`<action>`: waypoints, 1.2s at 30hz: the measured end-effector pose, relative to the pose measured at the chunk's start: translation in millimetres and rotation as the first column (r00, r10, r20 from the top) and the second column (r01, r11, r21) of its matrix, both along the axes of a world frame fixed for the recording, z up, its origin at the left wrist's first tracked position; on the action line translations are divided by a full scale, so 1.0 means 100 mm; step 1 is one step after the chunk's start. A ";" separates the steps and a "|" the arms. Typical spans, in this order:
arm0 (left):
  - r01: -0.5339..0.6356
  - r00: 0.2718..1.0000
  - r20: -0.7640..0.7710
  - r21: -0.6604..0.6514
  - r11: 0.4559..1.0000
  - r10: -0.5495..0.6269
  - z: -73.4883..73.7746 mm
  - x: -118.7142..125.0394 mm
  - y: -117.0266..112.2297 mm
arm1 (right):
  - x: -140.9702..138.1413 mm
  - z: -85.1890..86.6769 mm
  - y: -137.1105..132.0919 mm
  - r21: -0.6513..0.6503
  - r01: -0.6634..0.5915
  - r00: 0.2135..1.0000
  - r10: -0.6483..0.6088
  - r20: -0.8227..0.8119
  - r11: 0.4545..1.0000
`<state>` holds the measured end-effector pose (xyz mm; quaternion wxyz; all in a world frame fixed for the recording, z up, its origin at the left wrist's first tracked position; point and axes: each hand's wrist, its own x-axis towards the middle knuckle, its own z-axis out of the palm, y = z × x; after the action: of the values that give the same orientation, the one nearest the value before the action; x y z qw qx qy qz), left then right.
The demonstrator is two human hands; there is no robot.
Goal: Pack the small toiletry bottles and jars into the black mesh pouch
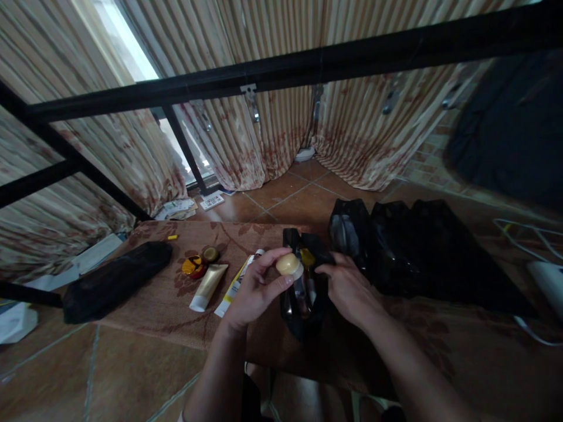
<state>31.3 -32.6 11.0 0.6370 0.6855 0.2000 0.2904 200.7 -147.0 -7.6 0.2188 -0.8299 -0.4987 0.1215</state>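
Between the thumb and fingers of my left hand (259, 288) is a small round jar with a cream-gold lid (288, 265), held over an opened black pouch (303, 325). Several small bottles (301, 293) stand or lean inside the pouch. My right hand (349, 287) pinches the pouch's right edge, keeping it spread. Left of my left hand lie a white and yellow tube (235, 287) and a gold tube with a white cap (208, 287). Farther left sit a red jar with a shiny gold top (194, 266) and a small dark gold jar (210, 254).
Three black bags (391, 246) stand close together on the right. A long dark pouch (118, 281) lies at the cloth's left end, near a small yellow piece (172, 237). A black metal frame (176, 88) crosses before the curtains (281, 129). White cables (528, 234) lie far right.
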 end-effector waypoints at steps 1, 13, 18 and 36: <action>0.004 1.000 -0.012 0.021 1.000 -0.004 0.01 0.00 0.00 | -0.01 -0.01 0.04 -0.093 -0.001 1.000 -0.001 -0.012 0.996; -0.066 0.990 -0.119 0.073 0.995 0.074 0.01 -0.04 0.04 | 0.17 -0.26 0.28 -0.205 0.066 0.985 -0.096 -0.142 0.977; -0.075 0.990 -0.115 0.059 0.995 0.081 0.00 -0.04 0.04 | 0.22 -0.31 0.31 -0.146 0.043 0.975 -0.073 -0.211 0.988; -0.066 0.990 -0.119 0.052 0.996 0.072 -0.05 -0.03 0.06 | 0.18 -0.27 0.24 -0.061 0.069 0.965 -0.082 -0.248 0.996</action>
<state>28.3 -26.8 6.0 0.5967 0.7095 0.2548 0.2750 219.2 -123.1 -34.5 0.2628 -0.8317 -0.4319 0.2294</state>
